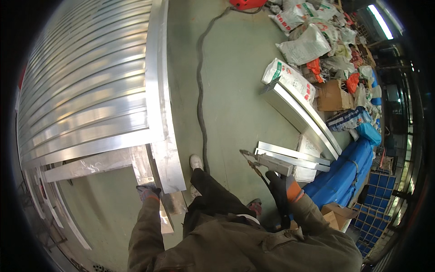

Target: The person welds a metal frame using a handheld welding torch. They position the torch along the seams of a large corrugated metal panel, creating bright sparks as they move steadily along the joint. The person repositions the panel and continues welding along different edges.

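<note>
My right hand point(280, 186), in a dark glove with an orange cuff, is closed around a grey handheld welding gun point(275, 164). The gun's thin nozzle and a brass-coloured tube point left, and a thick black hose hangs below the grip. My left hand point(149, 192), gloved in grey, grips the edge of a flat metal profile point(143, 170) by the corner of a large ribbed aluminium panel point(90, 86). A wide bright frame rail point(164, 136) runs along the panel's right side. Part of the left fingers is hidden.
A dark hose point(200, 86) crosses the green floor to a red helmet-like object point(247, 3). To the right lie long aluminium profiles point(301, 119), shorter bars point(294, 155), a blue tarp-wrapped bundle point(340, 174), white sacks point(303, 45) and a cardboard box point(334, 96).
</note>
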Available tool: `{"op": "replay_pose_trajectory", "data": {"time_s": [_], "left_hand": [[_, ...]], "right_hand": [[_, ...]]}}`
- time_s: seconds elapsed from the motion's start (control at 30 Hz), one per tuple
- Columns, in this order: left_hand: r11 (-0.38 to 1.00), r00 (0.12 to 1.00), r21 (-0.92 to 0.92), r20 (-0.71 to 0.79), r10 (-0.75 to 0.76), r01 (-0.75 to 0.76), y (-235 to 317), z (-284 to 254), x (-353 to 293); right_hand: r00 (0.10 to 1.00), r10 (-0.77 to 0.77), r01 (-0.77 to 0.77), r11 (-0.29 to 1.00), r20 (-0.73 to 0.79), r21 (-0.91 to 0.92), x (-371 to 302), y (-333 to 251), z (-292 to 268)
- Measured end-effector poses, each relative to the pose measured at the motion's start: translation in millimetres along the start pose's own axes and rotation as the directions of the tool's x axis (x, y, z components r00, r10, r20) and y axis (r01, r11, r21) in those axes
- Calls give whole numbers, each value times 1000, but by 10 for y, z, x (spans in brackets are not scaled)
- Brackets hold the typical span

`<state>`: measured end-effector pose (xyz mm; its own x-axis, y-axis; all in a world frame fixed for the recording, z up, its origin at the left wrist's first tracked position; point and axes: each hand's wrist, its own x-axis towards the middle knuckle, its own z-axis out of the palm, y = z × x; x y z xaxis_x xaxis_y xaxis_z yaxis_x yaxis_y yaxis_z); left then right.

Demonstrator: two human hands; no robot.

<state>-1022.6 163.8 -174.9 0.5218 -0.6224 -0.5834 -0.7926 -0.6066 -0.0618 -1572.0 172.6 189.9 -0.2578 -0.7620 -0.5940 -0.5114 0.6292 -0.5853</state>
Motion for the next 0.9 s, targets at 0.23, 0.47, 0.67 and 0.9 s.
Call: {"op": "replay_pose_trajectory", "data": {"time_s": [0.23,0.47,0.67,0.9], "left_hand": [[969,972,239,235,2,-59,33,135,385],[984,970,-13,-172,174,-178,-54,-248,-252],[778,731,-106,-440,522,-619,-583,-388,-1215],[610,603,-292,126,788,-737,164,268,-1825]], "right_hand": [[963,-267,247,928,-37,-281,-1425,904,-77],[936,-108,130,991,-334,45,-2215,1537,38],[894,-225,232,972,-389,-30,-2141,1554,-234],[818,129,99,928,-560,359,-1799,1829,-746]]}}
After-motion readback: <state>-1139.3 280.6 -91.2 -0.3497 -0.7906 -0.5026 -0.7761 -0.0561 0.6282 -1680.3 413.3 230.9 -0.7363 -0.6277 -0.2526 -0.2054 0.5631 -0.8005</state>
